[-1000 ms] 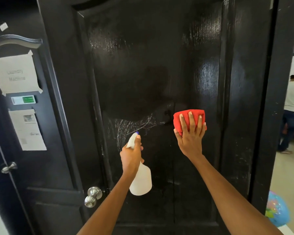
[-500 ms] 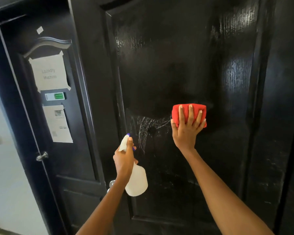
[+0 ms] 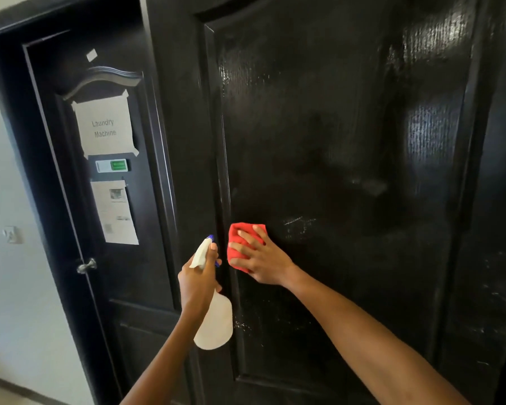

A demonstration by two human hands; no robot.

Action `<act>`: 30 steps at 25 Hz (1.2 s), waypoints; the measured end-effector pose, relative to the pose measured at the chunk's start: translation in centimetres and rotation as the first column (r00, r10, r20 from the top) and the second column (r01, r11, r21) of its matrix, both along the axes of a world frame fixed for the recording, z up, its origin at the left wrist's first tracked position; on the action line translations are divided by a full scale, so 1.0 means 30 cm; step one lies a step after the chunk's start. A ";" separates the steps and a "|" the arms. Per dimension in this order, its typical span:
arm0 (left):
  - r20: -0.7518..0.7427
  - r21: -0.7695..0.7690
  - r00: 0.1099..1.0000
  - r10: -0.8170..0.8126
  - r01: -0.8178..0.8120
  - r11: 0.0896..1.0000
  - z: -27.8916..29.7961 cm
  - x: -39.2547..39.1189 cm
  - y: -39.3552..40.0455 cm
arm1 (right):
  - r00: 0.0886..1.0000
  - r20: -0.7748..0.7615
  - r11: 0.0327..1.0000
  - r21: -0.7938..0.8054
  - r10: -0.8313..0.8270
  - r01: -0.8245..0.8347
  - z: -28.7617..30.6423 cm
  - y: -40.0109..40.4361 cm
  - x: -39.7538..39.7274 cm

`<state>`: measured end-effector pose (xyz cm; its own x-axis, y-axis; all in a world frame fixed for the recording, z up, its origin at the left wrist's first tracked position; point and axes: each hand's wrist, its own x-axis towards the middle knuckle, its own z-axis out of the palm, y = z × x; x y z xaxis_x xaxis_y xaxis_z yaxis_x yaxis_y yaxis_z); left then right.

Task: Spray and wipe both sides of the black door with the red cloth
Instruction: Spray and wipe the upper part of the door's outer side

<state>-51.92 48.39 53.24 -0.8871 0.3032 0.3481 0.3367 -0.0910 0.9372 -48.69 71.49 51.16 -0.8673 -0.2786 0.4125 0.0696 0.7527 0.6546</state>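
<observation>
The left hand [image 3: 197,277] was curled round the neck of a white plastic spray bottle [image 3: 214,320], its forearm rising from the bottom edge of the view. The bottle hung nearly upright, its rounded translucent body below the hand and its blue-tipped nozzle just left of the cloth; what it held could not be told. The right hand [image 3: 260,255] reached in from the lower right, fingers spread and fairly straight, palm pressing the red cloth [image 3: 236,239] flat against the black door [image 3: 348,141]. The cloth was bunched into a soft pad, lying at the left edge of the door's recessed panel, at about mid-height.

The door filled the middle and right of the view, glossy and faintly grained, with pale reflections high on its right side and a few whitish streaks [image 3: 300,226] just right of the cloth.

Farther back on the left stood a 2nd black door [image 3: 123,287] with a silver handle [image 3: 86,266]. It carried a taped paper sign [image 3: 104,127] reading "Laundry Machine", a small green-and-white label [image 3: 112,165] beneath it, and a printed sheet [image 3: 114,213] lower down. A pale wall [image 3: 15,287] with a switch [image 3: 11,234] lay beyond.
</observation>
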 end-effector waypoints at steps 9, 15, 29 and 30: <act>-0.014 -0.011 0.976 -0.219 0.219 0.976 0.028 0.184 0.206 | 0.799 -0.562 0.975 -0.170 -0.214 0.141 0.266 0.303 0.527; -0.038 -0.053 0.974 -0.225 0.223 0.973 0.036 0.245 0.286 | 0.436 -0.695 0.804 -0.582 -0.571 0.124 0.288 0.322 0.670; -0.062 -0.063 0.932 -0.356 0.353 0.934 0.014 0.363 0.368 | 0.729 -0.560 0.913 -0.326 -0.395 0.245 -0.004 0.416 0.828; -0.057 -0.067 0.926 -0.373 0.369 0.927 0.011 0.380 0.388 | 0.632 -0.615 0.872 -0.431 -0.472 0.232 -0.001 0.443 0.887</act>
<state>-40.52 60.04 53.56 -0.6826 0.6258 0.3774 0.3513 -0.1718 0.9204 -22.08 84.79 51.13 -0.3077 0.2203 0.9256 0.7025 0.7088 0.0648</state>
